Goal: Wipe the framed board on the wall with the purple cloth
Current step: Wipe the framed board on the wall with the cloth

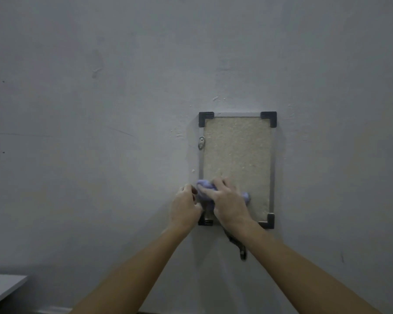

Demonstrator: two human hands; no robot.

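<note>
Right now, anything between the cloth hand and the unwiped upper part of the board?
Nothing visible. The right hand presses the purple cloth on the framed board near its lower left; the panel above is bare.

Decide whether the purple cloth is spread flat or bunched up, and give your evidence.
Bunched up. The purple cloth shows as a crumpled wad under the right hand, bulging out on both sides against the framed board.

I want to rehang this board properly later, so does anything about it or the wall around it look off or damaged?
Yes. The framed board shows a rough fibrous surface, and a metal hanging bracket sits on its left edge facing outward, so it may be mounted back to front. The wall has chipped patches above and left of the frame.
</note>
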